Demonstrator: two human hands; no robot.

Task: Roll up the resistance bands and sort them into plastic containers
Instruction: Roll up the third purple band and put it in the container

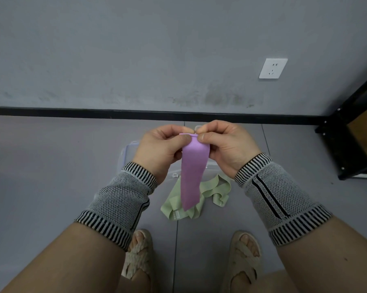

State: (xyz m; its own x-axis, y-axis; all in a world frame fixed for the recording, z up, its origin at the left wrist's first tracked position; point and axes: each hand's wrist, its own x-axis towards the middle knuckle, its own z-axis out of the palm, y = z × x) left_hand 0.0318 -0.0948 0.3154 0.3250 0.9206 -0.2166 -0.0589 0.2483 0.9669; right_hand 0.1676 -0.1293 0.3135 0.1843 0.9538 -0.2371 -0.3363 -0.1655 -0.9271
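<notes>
Above the floor, chest-high | your left hand (160, 145) and right hand (222, 142) both pinched the purple band (192, 176) at its top end | long axis hung straight down (toward the green band (212, 191)) | clear container (128, 153) lay just behind.
</notes>
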